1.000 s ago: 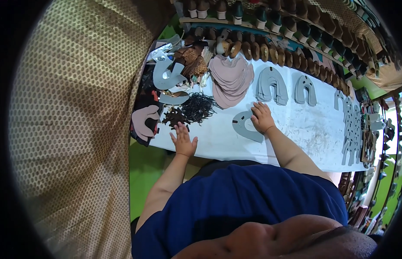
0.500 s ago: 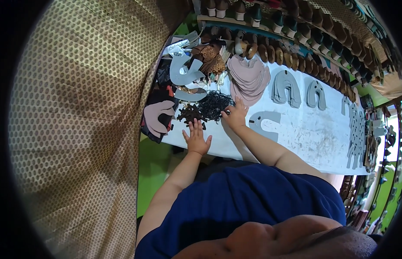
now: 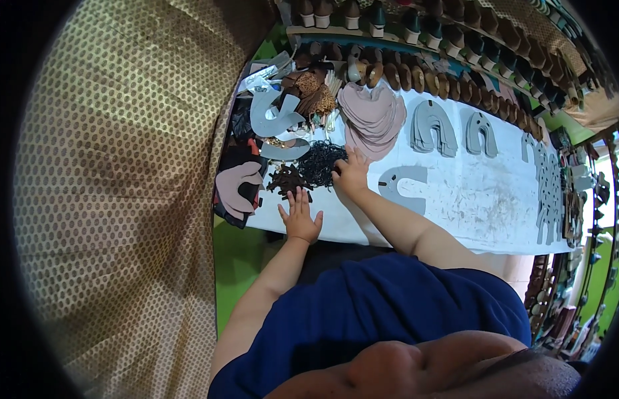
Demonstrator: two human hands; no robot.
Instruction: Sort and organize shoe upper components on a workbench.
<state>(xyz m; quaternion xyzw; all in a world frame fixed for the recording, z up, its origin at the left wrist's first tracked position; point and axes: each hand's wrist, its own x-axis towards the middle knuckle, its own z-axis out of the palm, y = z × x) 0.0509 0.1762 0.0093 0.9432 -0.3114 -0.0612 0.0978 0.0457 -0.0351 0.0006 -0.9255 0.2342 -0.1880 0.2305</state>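
Note:
My left hand (image 3: 301, 219) lies flat with its fingers spread, the fingertips at the near edge of a small pile of dark brown strips (image 3: 287, 179). Just right of that pile is a tangled heap of thin black cord-like pieces (image 3: 321, 163). At the heap's right edge, my right hand (image 3: 352, 175) is bent, its thumb and a finger drawn together. Anything between them is too small to make out. A stack of pale pink shoe-upper pieces (image 3: 372, 120) lies just beyond the right hand. Beside its wrist is a grey U-shaped piece (image 3: 404, 188).
Grey U-shaped stacks (image 3: 432, 130) lie along the white table (image 3: 469, 193). More grey pieces (image 3: 273, 114) and pink ones (image 3: 237, 189) lie at the left. Shoes (image 3: 416, 30) line shelves behind the table. A patterned curtain (image 3: 123, 186) hangs at the left.
The view has shifted slightly, so the table's things sit a little further left. Both hands stay by the same piles, with only slight finger movement.

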